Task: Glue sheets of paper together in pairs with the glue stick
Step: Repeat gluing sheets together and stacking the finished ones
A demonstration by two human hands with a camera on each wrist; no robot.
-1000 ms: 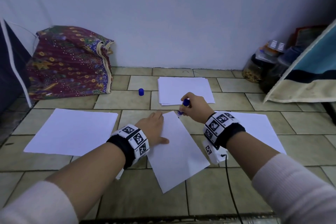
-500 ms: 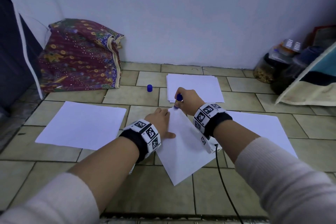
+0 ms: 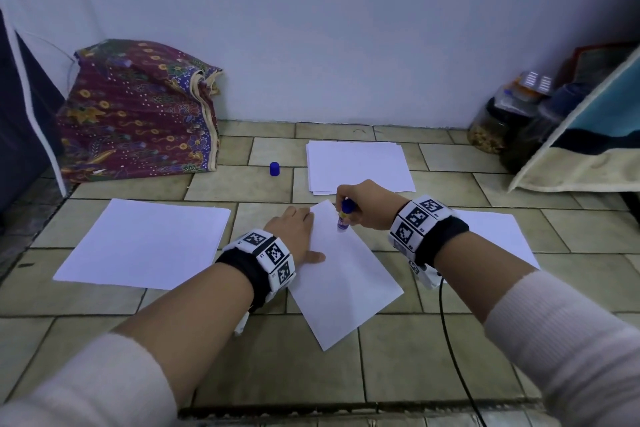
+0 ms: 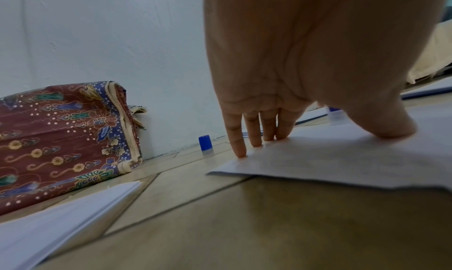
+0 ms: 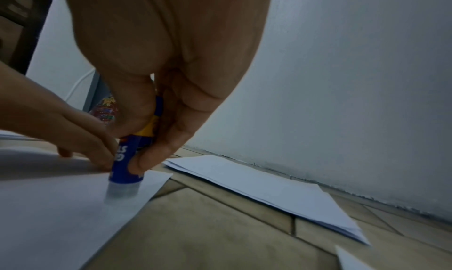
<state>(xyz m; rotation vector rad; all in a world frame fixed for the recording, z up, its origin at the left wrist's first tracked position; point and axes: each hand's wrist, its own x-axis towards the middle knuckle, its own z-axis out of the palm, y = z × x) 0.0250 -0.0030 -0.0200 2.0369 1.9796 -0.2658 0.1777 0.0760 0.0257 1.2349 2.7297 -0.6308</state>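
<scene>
1. Against half a second ago: my right hand [image 3: 367, 204] has come back toward me from the far corner of the centre sheet [image 3: 346, 274]; the glue stick [image 3: 345, 215] now shows more of its barrel and its tip sits further in from that corner; the sheet itself lies where it did, skewed on the floor [image 3: 242, 357]; my left hand [image 3: 294, 232] stays planted in the same spot.
2. Right grip: thumb and fingers curled tight round the glue stick [image 5: 133, 158], pinching low on the blue barrel; stick roughly upright, slightly tilted; its pale tip touches the sheet [image 5: 61, 216] near the far corner.
3. Left grip: my left hand [image 4: 305, 71] lies flat with straight fingers [image 4: 236, 136] held close together; fingertips press the sheet's left edge [image 4: 342, 158]; thumb spread out and also down on the paper; it holds nothing.
4. Blue cap [image 3: 274, 169] stands alone on the floor, beyond the sheet's far-left side, between the patterned cloth bundle [image 3: 138, 114] and the far paper stack [image 3: 358, 166]; seen in the left wrist view too [image 4: 205, 142].
5. Far stack lies near the wall, just beyond my right hand; its edges look slightly fanned [image 5: 257, 187].
6. Left paper pile [image 3: 145, 241] lies near the floor's left side, apart from the centre sheet; right sheet [image 3: 498, 236] lies partly hidden under my right forearm.
7. Jars and clutter [image 3: 512, 114] sit in the far right corner by the wall.
</scene>
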